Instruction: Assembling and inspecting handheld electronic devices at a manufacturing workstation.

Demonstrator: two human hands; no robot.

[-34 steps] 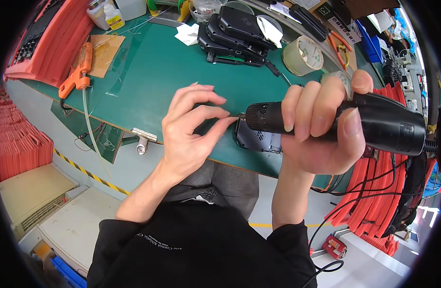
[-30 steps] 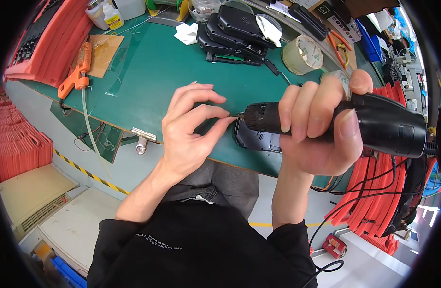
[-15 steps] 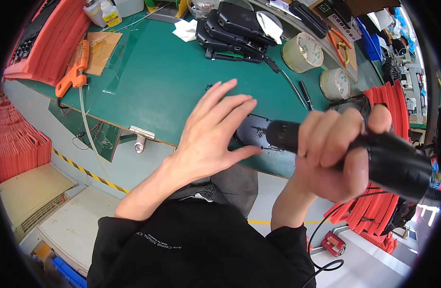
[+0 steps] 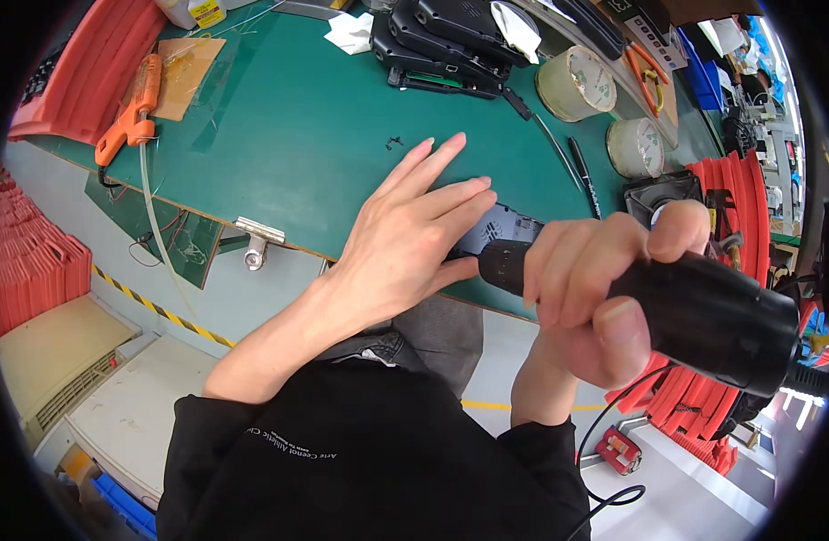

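The right hand (image 4: 587, 293) is clamped around a black corded driver (image 4: 716, 316), its nose over the grey casing (image 4: 494, 231). The left hand (image 4: 407, 225), digits apart, straddles the casing's nine o'clock end; too light a brace could let it skid.

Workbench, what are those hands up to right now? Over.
Left hand spread at grey casing. Right hand gripping black power tool, nose end overlapping casing in view. Left hand and tool hide part of casing.
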